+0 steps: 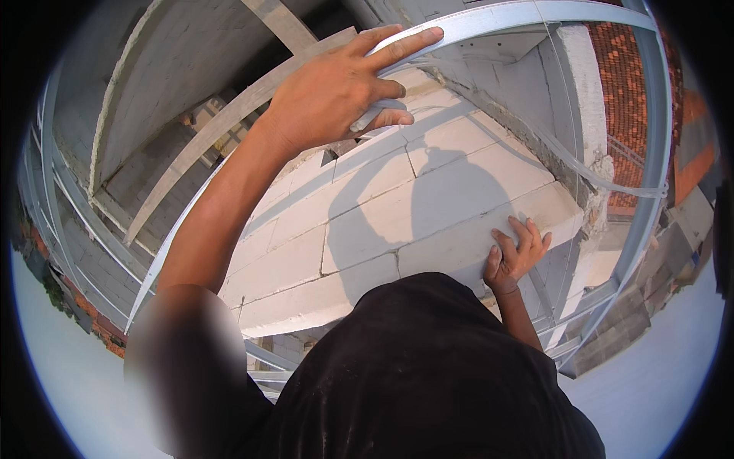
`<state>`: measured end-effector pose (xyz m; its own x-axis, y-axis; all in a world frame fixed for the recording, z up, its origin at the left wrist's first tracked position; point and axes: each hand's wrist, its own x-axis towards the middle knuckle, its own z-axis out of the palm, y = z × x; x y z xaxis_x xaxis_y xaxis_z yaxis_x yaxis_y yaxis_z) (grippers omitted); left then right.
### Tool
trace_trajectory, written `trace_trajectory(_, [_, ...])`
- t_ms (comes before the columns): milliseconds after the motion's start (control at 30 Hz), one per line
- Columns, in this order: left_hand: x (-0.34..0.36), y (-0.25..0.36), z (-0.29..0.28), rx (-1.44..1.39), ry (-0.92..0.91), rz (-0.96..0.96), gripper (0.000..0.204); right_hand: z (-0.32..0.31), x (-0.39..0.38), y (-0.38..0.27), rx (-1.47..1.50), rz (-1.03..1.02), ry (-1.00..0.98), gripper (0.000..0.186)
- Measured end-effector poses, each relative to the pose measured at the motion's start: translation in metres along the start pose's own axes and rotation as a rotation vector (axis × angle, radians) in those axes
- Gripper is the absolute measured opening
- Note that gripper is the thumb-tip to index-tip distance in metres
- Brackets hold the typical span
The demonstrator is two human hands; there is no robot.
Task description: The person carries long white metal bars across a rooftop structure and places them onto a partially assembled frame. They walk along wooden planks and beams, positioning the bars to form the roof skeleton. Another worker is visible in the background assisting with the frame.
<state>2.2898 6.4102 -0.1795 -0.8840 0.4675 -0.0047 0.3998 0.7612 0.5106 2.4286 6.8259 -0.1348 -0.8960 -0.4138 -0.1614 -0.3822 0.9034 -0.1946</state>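
My left hand reaches up to the long silvery metal channel. Its index and middle fingers stretch along the near end of that channel. Below them, the thumb and bent lower fingers close round a small whitish piece, whose kind I cannot make out. Farther down on the right, my right hand rests with parted, slightly bent fingers at the edge of the pale block wall. Nothing shows in it. Shadows of my head and arm fall across the blocks.
A curved-looking grey bar crosses over a deep walled space on the left. Another metal channel runs down the right side. A thin string hangs near a rough-edged wall. Red roof tiles lie lower, beyond it.
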Motion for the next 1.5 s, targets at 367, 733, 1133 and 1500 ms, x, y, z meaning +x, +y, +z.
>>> trace_trajectory(367, [-0.006, -0.012, 0.005, 0.141, -0.217, 0.141, 0.033, -0.004, 0.001, -0.006, -0.011, -0.020, 0.002, 0.030])
trace_trajectory(733, [-0.004, -0.010, 0.005, -0.013, -0.013, 0.170, 0.038, -0.005, 0.000, -0.013, -0.014, -0.014, 0.020, 0.030])
trace_trajectory(1133, [0.006, 0.027, -0.002, 0.077, 0.062, 0.011, 0.046, -0.014, -0.014, 0.003, 0.120, 0.006, 0.115, 0.010])
trace_trajectory(1500, [0.005, 0.035, 0.007, 0.168, 0.042, 0.099, 0.040, 0.009, -0.030, 0.018, 0.188, -0.037, 0.357, 0.022])
